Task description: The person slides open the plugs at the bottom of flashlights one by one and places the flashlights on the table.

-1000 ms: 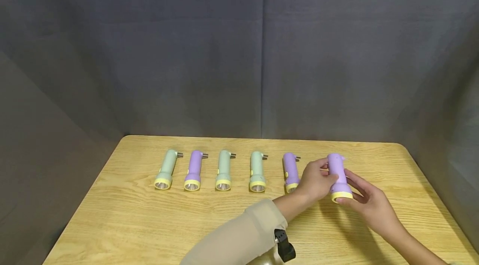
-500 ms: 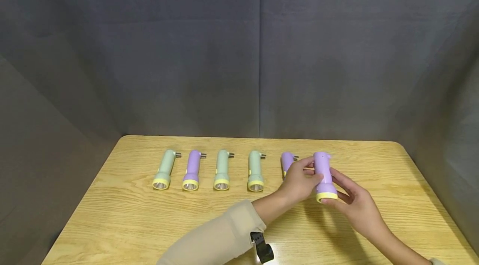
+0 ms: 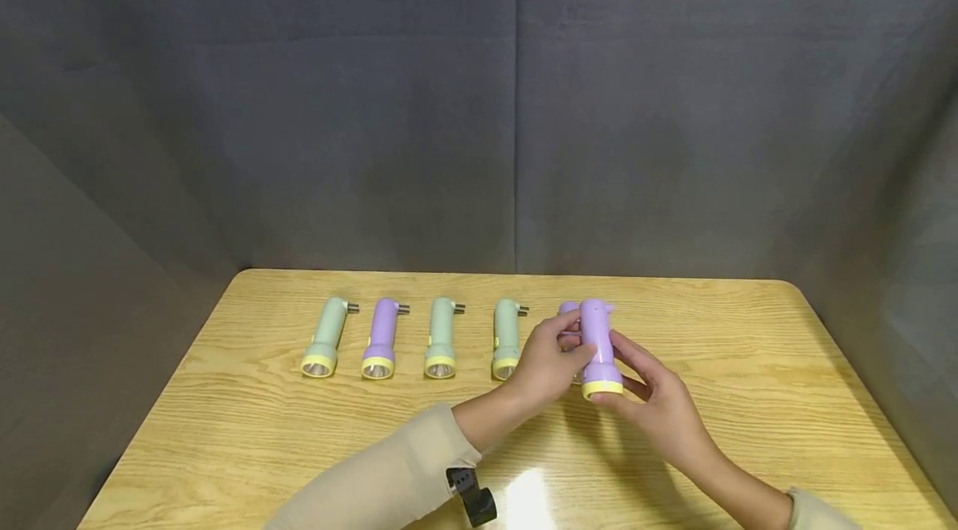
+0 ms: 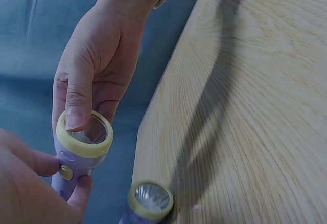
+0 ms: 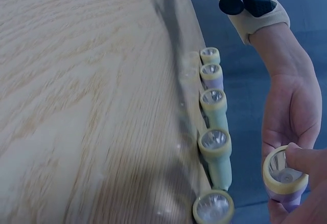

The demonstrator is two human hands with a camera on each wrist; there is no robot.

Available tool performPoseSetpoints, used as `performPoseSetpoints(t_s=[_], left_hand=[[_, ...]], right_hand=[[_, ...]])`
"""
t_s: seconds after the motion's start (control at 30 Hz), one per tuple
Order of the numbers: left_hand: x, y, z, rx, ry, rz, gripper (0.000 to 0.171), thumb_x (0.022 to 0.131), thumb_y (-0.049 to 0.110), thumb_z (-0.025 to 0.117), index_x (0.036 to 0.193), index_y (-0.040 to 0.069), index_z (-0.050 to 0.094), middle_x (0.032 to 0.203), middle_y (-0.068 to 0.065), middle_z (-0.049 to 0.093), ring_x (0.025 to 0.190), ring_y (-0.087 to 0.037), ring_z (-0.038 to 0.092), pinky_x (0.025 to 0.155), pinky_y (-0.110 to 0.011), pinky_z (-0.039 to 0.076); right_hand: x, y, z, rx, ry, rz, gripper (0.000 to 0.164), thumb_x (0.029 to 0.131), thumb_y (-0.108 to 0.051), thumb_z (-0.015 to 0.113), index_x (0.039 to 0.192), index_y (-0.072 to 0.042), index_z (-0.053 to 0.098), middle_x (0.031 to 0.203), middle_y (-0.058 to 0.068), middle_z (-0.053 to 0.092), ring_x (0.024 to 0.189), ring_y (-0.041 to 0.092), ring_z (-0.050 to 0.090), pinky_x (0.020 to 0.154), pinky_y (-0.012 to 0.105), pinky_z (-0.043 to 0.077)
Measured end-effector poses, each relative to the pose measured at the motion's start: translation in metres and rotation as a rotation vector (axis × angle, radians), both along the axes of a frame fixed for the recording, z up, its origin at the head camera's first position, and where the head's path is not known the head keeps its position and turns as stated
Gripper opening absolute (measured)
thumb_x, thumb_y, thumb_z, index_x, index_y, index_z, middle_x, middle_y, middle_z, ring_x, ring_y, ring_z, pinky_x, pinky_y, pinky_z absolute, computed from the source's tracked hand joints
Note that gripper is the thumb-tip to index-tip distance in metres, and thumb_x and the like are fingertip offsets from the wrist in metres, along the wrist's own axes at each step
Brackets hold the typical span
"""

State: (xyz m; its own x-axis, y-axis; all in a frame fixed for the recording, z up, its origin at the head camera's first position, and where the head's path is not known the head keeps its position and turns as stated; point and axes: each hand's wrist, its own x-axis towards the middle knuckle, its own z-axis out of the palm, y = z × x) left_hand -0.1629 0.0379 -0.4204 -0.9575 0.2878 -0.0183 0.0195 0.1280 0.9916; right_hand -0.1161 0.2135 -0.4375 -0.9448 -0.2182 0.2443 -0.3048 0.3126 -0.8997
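A purple flashlight with a yellow rim is held up over the table by both hands, its lens end toward the person. My left hand pinches the barrel; in the left wrist view its fingers lie on both sides of the yellow switch. From the other side my right hand grips the head, its thumb on the lens. Another purple flashlight lies just behind, mostly hidden by the left hand and the held one. In the left wrist view, the lens end of a lying flashlight shows below.
Further left along the table lie a green flashlight, a purple one, then two more green ones, all with plug prongs pointing right. A grey curtain surrounds the table. A black strap hangs at the left sleeve.
Both hands have carried the purple flashlight to the left, from right of the last lying flashlight to in front of it. The grip looks the same, and the lying flashlights stay put.
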Motion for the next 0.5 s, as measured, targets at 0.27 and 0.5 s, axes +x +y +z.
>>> performPoseSetpoints(t_s=[0.27,0.5], left_hand=[[0.001,-0.022,-0.002,0.049,-0.005,0.001,0.05,0.099,0.001,0.064,0.147,0.002,0.051,0.129,-0.01,0.057,0.114,-0.024,0.061,0.086,-0.034,0.059],[0.002,-0.029,-0.002,0.055,-0.04,0.023,0.049,0.1,0.003,0.063,0.148,0.004,0.051,0.132,-0.009,0.056,0.114,-0.022,0.059,0.09,-0.038,0.058]], right_hand=[[-0.004,-0.018,-0.003,-0.013,-0.006,0.039,0.077,0.085,0.0,0.08,0.151,0.007,0.041,0.156,0.023,0.041,0.139,0.039,0.042,0.098,0.02,0.05],[-0.007,-0.024,-0.003,-0.048,-0.013,0.053,0.078,0.084,0.002,0.08,0.151,0.007,0.041,0.156,0.022,0.041,0.139,0.038,0.043,0.099,0.023,0.051]])
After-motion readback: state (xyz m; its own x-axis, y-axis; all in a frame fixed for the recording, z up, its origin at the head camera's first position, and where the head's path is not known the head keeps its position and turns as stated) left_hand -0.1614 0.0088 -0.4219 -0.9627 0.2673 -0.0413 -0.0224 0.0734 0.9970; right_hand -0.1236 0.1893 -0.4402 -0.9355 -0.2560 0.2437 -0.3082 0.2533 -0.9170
